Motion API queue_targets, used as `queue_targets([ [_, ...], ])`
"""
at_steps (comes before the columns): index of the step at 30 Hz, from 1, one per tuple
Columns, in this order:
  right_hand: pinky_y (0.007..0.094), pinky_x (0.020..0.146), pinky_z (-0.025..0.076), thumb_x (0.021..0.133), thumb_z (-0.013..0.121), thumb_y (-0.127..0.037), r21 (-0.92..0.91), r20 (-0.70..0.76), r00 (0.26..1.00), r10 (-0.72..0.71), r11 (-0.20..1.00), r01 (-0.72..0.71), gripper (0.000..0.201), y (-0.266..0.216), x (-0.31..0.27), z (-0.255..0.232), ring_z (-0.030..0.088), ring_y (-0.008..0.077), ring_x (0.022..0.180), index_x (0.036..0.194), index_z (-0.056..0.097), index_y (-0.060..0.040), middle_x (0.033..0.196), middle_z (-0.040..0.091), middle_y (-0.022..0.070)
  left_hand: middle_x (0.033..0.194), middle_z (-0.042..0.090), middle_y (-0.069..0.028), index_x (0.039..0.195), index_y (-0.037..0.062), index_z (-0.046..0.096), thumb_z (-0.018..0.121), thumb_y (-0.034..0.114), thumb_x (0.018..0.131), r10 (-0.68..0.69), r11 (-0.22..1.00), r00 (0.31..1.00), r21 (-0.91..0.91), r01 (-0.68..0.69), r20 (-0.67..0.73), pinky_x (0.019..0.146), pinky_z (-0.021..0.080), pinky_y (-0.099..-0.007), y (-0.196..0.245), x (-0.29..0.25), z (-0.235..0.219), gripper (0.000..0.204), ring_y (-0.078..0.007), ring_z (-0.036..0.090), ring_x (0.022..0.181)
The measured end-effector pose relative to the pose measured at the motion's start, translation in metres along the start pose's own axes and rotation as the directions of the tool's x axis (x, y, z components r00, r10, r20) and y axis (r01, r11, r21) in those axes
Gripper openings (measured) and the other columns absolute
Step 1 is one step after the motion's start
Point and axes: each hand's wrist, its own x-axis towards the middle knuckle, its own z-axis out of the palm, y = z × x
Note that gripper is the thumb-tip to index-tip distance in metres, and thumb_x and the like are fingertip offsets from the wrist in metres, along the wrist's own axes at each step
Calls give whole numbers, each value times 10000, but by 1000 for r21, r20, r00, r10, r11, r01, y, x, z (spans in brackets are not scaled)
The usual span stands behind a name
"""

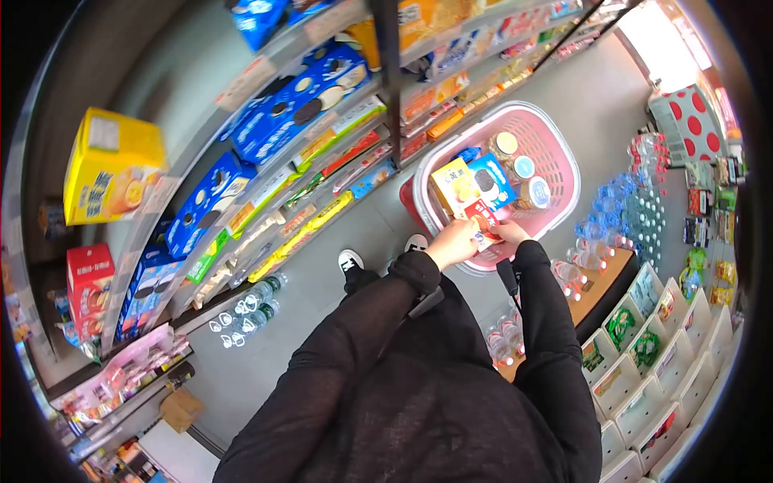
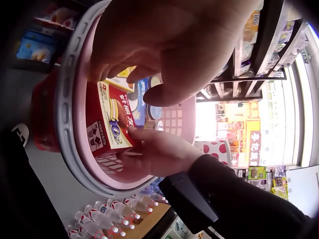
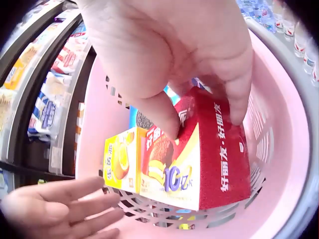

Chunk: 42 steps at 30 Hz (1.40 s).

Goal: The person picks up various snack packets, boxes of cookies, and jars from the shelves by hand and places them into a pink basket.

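My right hand point(image 1: 509, 233) holds a red box of snack pies point(image 3: 223, 154), thumb on its front and fingers over its dark red side in the right wrist view. The box is inside a pink shopping basket point(image 1: 557, 129) with a grey rim. My left hand point(image 1: 453, 243) is at the basket's near side; in the right wrist view its fingers are spread apart, close to a yellow pie box point(image 3: 122, 162). Behind the red box is a blue cookie box point(image 1: 493, 179). Several lidded jars point(image 1: 533, 193) stand at the basket's far side.
Shelves with blue cookie boxes point(image 1: 209, 201) and a yellow box point(image 1: 117, 169) run along the left. Water bottles point(image 1: 584, 253) stand on the right, beside white bins point(image 1: 644, 386) of packets. More bottles point(image 1: 250, 310) are on the floor left of my shoes point(image 1: 351, 259).
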Motion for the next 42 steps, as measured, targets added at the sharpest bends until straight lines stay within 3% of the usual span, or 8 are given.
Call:
queue_targets([
  [8,344,618,472,768,533,-56,-353,-67,979,-191,923,156,124,22,5,13,596,203,707,871,593,-21,739,606,82,864,550,-197,985,10,540,507,81,676,171,985,980,44,-168,-97,740,445,-371,9,-73,-52,318,-335,538,834],
  [9,369,555,462,760,556,-217,-751,-46,936,-349,629,198,176,66,124,-49,598,235,623,776,621,-54,650,607,112,818,558,-198,949,10,552,506,77,671,149,988,984,44,-146,-92,713,450,-374,12,-85,-64,290,-328,548,796],
  [10,420,528,454,716,570,-322,-660,549,474,-688,-9,751,297,65,132,-64,584,327,578,747,615,-30,651,595,171,780,566,-198,931,-8,554,497,71,671,253,967,958,18,-253,-136,694,449,-377,4,-93,-72,278,-314,557,783],
  [12,440,653,448,671,589,-250,-988,80,827,-557,64,138,305,-22,-16,24,567,380,763,824,588,13,793,587,226,878,582,-192,969,-22,536,473,117,731,151,988,987,-32,-153,-48,717,441,-371,3,-124,-103,282,-304,559,828],
  [18,356,721,451,713,603,-161,-727,623,569,-537,-129,674,405,-106,-215,188,569,314,849,1064,506,15,923,583,180,1036,534,-192,1123,22,470,505,295,807,28,961,981,275,26,-190,806,416,-372,22,-275,-222,419,-330,515,955],
  [21,350,742,440,732,585,-122,-405,855,187,-484,-395,825,348,-117,-300,280,544,319,883,1050,511,-1,975,565,169,1054,530,-197,1128,1,463,518,318,814,24,912,946,394,111,-322,809,418,-366,38,-359,-265,449,-324,516,970],
  [32,360,742,439,727,585,-91,333,787,-580,-213,-644,689,269,-114,-415,522,538,307,858,973,508,-15,912,551,150,811,616,-64,904,-10,599,566,71,796,340,898,79,349,267,-937,683,436,-230,70,-550,-327,140,-114,569,765],
  [42,365,773,428,666,639,-160,156,757,-609,-236,-840,519,449,-85,-448,691,525,318,908,1013,443,49,929,539,196,1172,438,-197,1195,-18,375,568,118,780,317,916,-312,204,344,-896,879,393,-343,-7,-621,-390,478,-271,473,1056],
])
